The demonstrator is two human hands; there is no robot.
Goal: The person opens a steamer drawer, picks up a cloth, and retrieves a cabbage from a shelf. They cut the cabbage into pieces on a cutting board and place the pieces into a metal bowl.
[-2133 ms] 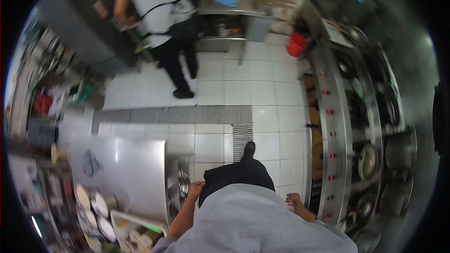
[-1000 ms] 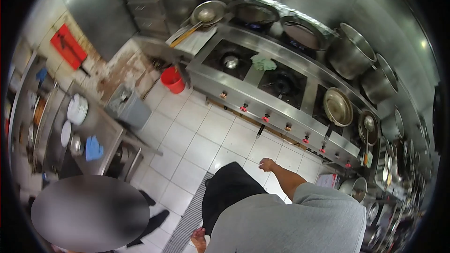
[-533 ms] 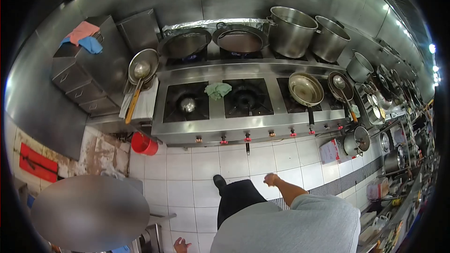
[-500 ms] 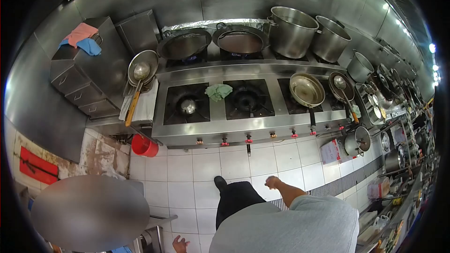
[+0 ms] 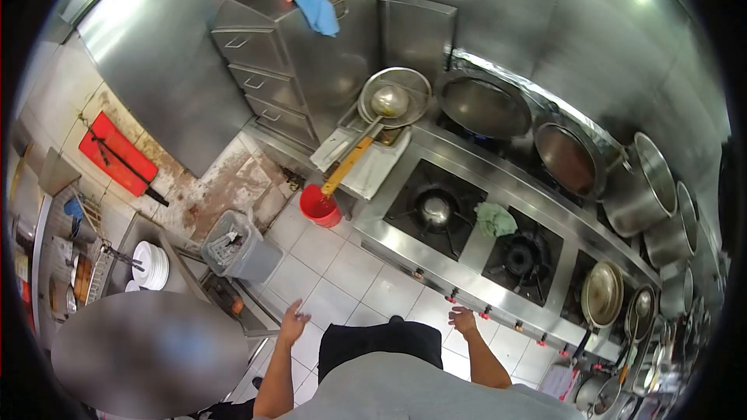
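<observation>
My left hand [image 5: 292, 324] is raised over the tiled floor with its fingers apart and nothing in it. Closest to it stands a grey bin [image 5: 253, 255] with crumpled litter inside. In front of the stove [image 5: 420, 257] hangs my right hand [image 5: 463, 320], also empty, its fingers loosely spread. Red knobs [image 5: 485, 312] on the stove front lie just beyond that hand, apart from it. A green cloth [image 5: 496, 219] rests between two burners. One burner carries an upturned ladle bowl or similar round metal piece [image 5: 434, 210].
A strainer [image 5: 416, 92] with a ladle sits left of the stove, above a red bucket [image 5: 320, 210]. Two woks [image 5: 486, 109] and large pots [image 5: 640, 187] line the back. A co-worker [image 5: 152, 354], blurred, stands at lower left near stacked white plates [image 5: 151, 266].
My view has turned left, bringing the drawers, grey bin and plates further in. Both hands now show in front of my body; the left has come up and forward.
</observation>
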